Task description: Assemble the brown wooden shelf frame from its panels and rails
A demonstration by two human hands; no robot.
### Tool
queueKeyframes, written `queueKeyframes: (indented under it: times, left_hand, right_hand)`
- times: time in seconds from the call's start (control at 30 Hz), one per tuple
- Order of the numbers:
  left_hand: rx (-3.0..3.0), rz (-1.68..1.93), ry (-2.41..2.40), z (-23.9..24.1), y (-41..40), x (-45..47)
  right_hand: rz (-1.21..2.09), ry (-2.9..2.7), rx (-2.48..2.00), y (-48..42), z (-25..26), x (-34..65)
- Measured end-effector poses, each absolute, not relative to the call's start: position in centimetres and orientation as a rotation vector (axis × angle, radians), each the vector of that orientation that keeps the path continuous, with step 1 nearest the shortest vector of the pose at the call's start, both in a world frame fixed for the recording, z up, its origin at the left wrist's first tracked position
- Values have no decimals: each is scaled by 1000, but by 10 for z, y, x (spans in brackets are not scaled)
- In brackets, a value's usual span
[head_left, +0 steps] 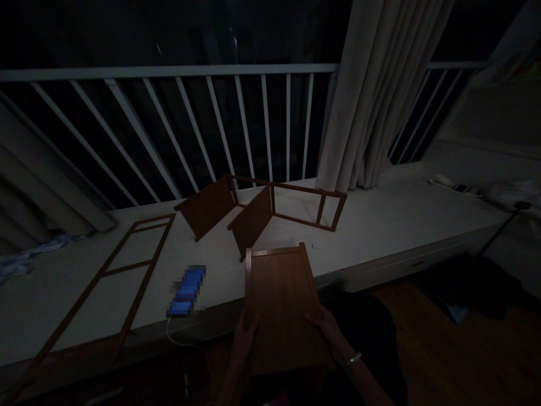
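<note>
Between both hands, just off the near edge of the white ledge (401, 220), is the wooden panel (279, 304); its long axis runs near to far, with the far end pointing toward the ledge. Left hand (245, 335) grips the left long edge; right hand (325, 330) grips the right long edge; both thumbs lie on the upper face; the fingers underneath are hidden. Partly joined frame (253, 223) rests on the ledge, beyond the panel; its rails run left to right, and its two boards project toward the near left; the left hand is nearer to its closest board; contact between that board and the panel cannot be confirmed. Ladder-shaped frame (127, 268) lies farther left.
</note>
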State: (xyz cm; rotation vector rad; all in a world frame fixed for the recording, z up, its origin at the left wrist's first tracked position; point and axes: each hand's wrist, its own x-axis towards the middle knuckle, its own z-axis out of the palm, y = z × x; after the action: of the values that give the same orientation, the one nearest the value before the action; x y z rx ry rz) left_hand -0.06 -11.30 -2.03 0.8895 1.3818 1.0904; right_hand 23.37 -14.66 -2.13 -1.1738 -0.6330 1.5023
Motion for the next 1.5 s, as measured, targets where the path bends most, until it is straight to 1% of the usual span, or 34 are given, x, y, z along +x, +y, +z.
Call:
queueKeyframes:
  times: [0.23,0.67,1.03,1.5]
  left_hand:
    - [926,1049,1412,-31,-113,-1]
    - [989,1030,1336,-43,-105,-3]
    - [778,1028,1382,-50,-108,-5]
    - [775,1012,1393,-64,-106,-7]
  right_hand:
    - [1506,-585,-1194,-148,-22,234]
    - [1495,-552,-1165,-145,-42,235]
    - [1527,-526,-1148,-147,-39,232]
    - [1530,-513,-1132,-151,-39,234]
